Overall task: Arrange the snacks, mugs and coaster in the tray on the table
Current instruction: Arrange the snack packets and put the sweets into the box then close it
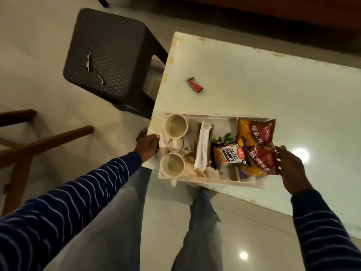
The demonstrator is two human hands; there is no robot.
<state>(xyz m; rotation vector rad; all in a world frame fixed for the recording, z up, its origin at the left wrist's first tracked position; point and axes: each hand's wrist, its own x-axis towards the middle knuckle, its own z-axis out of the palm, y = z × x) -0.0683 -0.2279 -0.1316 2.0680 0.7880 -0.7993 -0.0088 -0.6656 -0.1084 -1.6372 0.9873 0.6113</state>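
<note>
White tray [242, 185] with two cream mugs [175, 126], three snack packets [256, 132].

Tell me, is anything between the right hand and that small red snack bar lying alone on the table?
Nothing visible. The red snack bar lies on bare table beyond the tray; the right hand is at the Aloo Bhujia packet.

The small black-and-brown foil snack packet [229, 154] at the tray's centre reads "SALTED PEANUTS" beside a red Haldiram's-style logo too blurred to confirm, while the maroon-and-yellow crinkled packet [255, 132] at its one o'clock and the like packet [261, 163] at its three o'clock each read "ALOO BHUJIA".
</note>
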